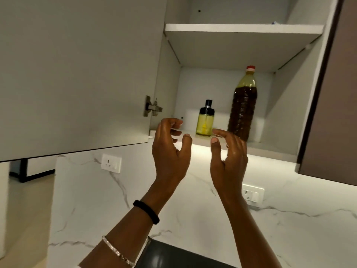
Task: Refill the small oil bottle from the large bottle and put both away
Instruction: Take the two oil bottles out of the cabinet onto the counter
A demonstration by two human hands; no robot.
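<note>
Small oil bottle (204, 122), black cap, pale yellow oil inside, stands on the cabinet's lower shelf (270, 146) near the large bottle (242, 105): red cap, dark brown fill to the shoulder, probably oil. Left hand (170, 151) and right hand (229, 157) are raised in front of the shelf, fingers loosely curled, holding nothing.

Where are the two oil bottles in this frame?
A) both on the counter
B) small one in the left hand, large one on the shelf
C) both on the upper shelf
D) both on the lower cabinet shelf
D: the small oil bottle and the large bottle stand side by side on the lower shelf of the open cabinet, while the left hand and right hand hold nothing.
</note>
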